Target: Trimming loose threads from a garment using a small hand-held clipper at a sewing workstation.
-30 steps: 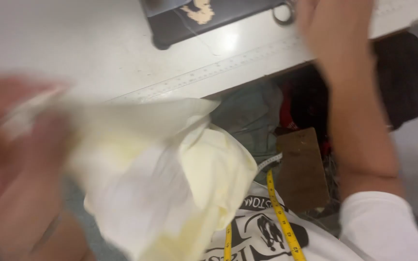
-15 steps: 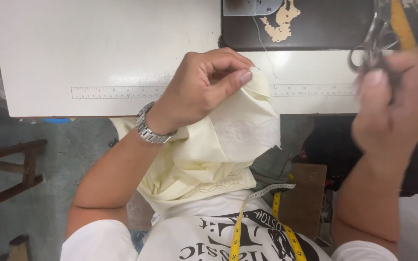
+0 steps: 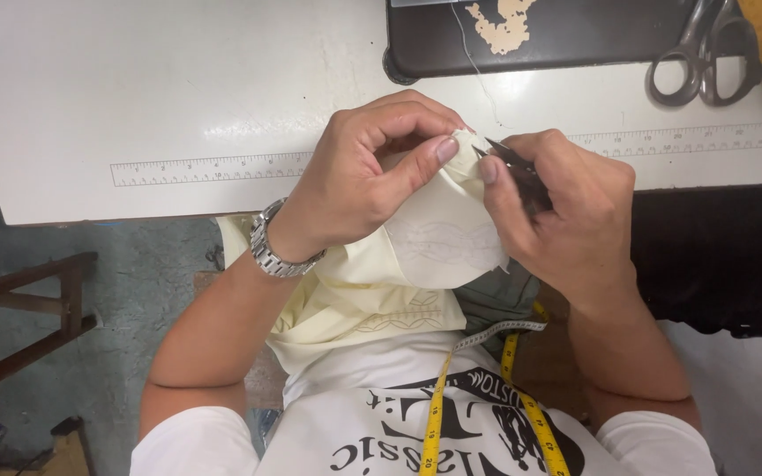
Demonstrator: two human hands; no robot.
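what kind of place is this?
Most likely a tailoring or sewing workshop. A white worktable carries a printed ruler strip, large scissors lie at its far edge, a yellow measuring tape hangs round the person's neck, and both hands work a pale yellow garment with small thread snips.

A white worktable (image 3: 134, 88) fills the upper view, glare pooling bright near its middle, a printed ruler strip (image 3: 209, 168) running along its front edge. Below it on the left lies a worn grey concrete floor (image 3: 147, 264), and a dark wooden frame (image 3: 19, 326) stands at the left edge.
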